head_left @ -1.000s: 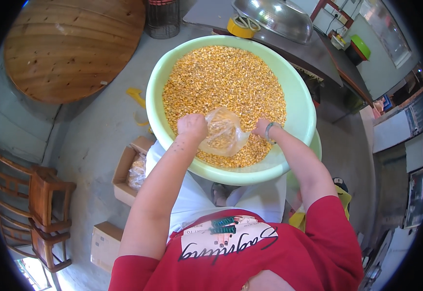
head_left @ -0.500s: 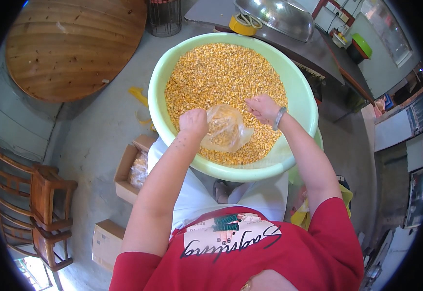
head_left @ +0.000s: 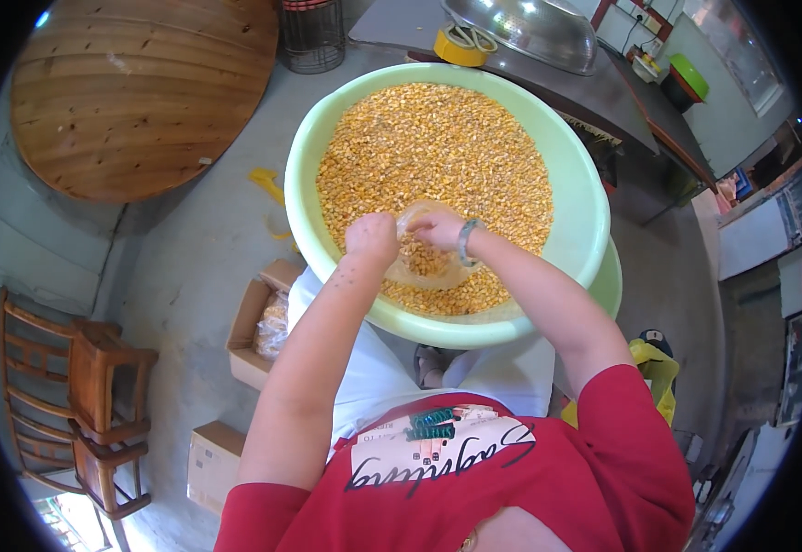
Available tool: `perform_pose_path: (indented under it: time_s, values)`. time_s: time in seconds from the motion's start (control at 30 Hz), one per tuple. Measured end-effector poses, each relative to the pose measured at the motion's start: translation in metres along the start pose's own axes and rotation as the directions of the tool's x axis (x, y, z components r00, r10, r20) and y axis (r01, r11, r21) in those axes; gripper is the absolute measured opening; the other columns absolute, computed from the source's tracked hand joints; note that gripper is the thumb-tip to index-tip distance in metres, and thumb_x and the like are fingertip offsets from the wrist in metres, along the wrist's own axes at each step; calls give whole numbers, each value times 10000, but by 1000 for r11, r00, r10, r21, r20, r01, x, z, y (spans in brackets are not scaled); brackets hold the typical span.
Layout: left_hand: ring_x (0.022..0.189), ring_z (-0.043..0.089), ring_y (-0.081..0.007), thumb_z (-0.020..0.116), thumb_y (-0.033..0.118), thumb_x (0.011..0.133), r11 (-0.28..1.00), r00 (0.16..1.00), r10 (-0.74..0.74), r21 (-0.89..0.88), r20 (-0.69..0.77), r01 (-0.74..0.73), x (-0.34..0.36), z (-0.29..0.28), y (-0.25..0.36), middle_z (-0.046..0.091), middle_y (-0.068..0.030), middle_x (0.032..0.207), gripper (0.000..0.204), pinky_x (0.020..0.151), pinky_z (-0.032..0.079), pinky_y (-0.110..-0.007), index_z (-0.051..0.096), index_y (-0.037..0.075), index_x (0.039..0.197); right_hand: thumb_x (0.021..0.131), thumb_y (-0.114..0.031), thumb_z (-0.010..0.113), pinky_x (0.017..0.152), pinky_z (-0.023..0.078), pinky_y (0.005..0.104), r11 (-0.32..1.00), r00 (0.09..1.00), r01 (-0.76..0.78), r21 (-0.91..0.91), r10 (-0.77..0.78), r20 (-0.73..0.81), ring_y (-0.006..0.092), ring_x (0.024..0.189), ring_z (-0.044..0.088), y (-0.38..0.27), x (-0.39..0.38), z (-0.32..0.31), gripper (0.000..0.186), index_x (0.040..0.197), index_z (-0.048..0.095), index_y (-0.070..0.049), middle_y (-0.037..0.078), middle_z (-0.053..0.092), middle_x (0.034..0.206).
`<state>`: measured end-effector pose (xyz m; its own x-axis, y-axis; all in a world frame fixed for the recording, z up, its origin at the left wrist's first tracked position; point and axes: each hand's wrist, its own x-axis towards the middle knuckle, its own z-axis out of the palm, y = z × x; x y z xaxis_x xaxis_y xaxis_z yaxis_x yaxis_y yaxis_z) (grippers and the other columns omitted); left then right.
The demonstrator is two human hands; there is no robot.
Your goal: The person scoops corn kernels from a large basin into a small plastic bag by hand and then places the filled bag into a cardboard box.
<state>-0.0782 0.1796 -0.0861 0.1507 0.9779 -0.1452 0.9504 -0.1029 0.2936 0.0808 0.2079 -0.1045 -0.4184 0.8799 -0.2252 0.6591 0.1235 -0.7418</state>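
A wide pale green basin [head_left: 580, 207] is filled with loose yellow corn kernels [head_left: 433, 138]. Over its near side, my left hand [head_left: 372, 239] is closed on the rim of a clear plastic bag [head_left: 435, 271] with some kernels inside. My right hand [head_left: 439, 228], a grey bangle at its wrist, is at the mouth of this bag. Its fingers curl together there, partly hidden, and what they hold cannot be made out.
On the dark table [head_left: 548, 78] behind the basin are a metal colander [head_left: 530, 32] and a yellow tape roll [head_left: 461, 48] with scissors. Cardboard boxes [head_left: 252, 331] stand at left, near wooden chairs [head_left: 97, 386]. A round wooden tabletop [head_left: 143, 92] stands at far left.
My right hand has moved left, from above the corn to the mouth of the plastic bag. My left hand keeps hold of the bag in nearly the same place.
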Motion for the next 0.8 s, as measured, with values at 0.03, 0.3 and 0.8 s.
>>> perform_pose_path:
  time_s: [0.03, 0.3, 0.8]
  values:
    - [855, 614, -275, 566, 86, 722, 1000, 1000, -6, -2, 10, 6, 0, -1, 0, 633, -137, 886, 136, 731, 498, -358, 636, 50, 833, 765, -42, 460, 523, 493, 287, 995, 999, 2, 98, 3, -49, 186, 572, 608, -4, -6, -10, 178, 769, 633, -3, 94, 618, 688]
    - [853, 603, -303, 553, 88, 708, 999, 999, 26, -23, 19, -26, 2, 3, 8, 623, -160, 870, 139, 737, 488, -384, 628, 39, 813, 736, -117, 524, 582, 504, 324, 928, 841, -371, -24, 325, -433, 217, 687, 636, 110, -11, -67, 168, 795, 654, -29, 117, 641, 742]
    - [873, 599, -285, 657, 252, 667, 998, 975, 22, 49, 220, -34, -2, -6, 7, 618, -146, 905, 289, 758, 483, -372, 618, 52, 871, 683, -355, 659, 638, 469, 339, 869, 876, -402, -289, 457, 153, 187, 724, 601, 118, -5, 6, 390, 912, 638, -40, 98, 641, 836]
